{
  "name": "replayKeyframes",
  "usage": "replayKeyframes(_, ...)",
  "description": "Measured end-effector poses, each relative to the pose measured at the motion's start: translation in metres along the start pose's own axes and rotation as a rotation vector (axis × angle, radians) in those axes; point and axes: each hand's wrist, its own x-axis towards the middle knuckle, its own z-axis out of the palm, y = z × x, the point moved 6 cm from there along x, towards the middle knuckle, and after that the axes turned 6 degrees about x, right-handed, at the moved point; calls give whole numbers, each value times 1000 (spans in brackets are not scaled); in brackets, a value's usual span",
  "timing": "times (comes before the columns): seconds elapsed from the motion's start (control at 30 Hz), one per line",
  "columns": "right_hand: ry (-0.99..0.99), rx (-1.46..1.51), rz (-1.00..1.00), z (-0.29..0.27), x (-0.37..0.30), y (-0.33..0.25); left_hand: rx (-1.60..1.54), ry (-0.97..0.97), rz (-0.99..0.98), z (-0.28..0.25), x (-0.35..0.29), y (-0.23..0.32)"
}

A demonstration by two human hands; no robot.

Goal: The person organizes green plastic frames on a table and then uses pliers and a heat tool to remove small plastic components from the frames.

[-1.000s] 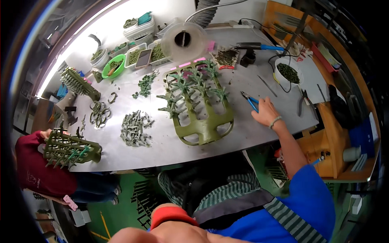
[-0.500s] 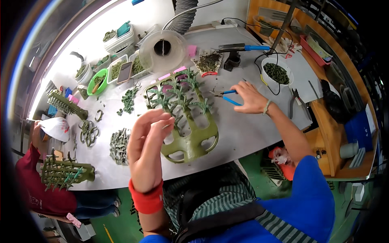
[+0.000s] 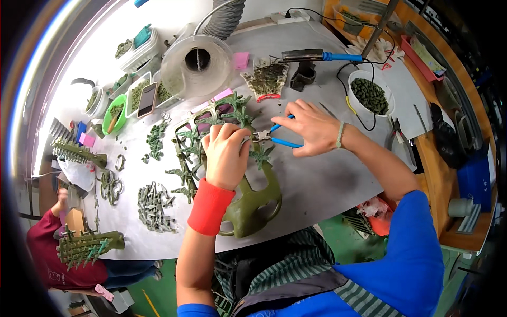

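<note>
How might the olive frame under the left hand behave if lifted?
The olive frame is probably fairly stiff: its bars hold shape around wide gaps. Those gaps also suggest it may be light for its size. The star-shaped pieces jutting past its left edge could snag.

My right hand [image 3: 312, 129] holds slim blue-handled metal pliers [image 3: 284, 141], their nose just beside my left hand [image 3: 227, 154], which covers part of an olive-green openwork frame [image 3: 254, 207] with spiky green sprigs [image 3: 261, 156].

The left hand [image 3: 227, 154] is curled, the right hand [image 3: 313, 130] spread wider.
</note>
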Motion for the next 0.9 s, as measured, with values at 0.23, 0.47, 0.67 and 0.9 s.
replayKeyframes(0.23,-31,-33,-48,0,9,2,126,33,91,11,16,4)
replayKeyframes(0.47,-216,38,20,0,17,1,159,37,115,11,17,5)
replayKeyframes(0.67,-230,119,17,0,16,4,124,14,135,10,19,5)
replayKeyframes(0.9,-27,166,129,-24,-16,8,-300,244,-16,-46,13,-28)
